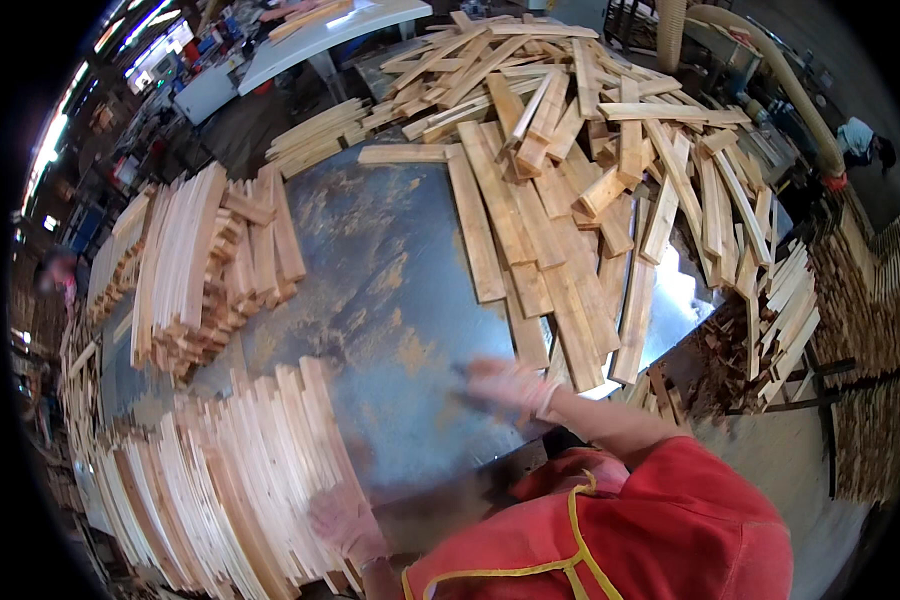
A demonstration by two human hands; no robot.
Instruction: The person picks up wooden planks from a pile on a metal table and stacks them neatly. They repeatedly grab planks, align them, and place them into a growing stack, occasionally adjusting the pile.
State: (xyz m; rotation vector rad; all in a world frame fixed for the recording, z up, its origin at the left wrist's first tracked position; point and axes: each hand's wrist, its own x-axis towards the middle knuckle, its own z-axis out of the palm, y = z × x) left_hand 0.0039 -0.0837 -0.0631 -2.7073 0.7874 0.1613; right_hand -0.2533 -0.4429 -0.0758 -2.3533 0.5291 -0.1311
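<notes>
My right hand [510,384], in a pale glove and blurred by motion, hovers over the dusty metal table [390,290] close to the near ends of the loose wooden slats [545,235] heaped at the right. It holds nothing that I can make out, and the blur hides whether its fingers are apart. My left hand [345,520], also gloved, rests on the near edge of a stacked row of pale slats [240,470] at the lower left; whether it grips a slat is unclear. My red sleeve and yellow-trimmed apron [630,530] fill the lower edge.
A second stack of slats [205,265] stands at the table's left. More slats lie at the back [315,130]. A white table [320,30] is behind. A pale dust hose [780,80] curves at the upper right. Slat stacks [865,300] line the right side.
</notes>
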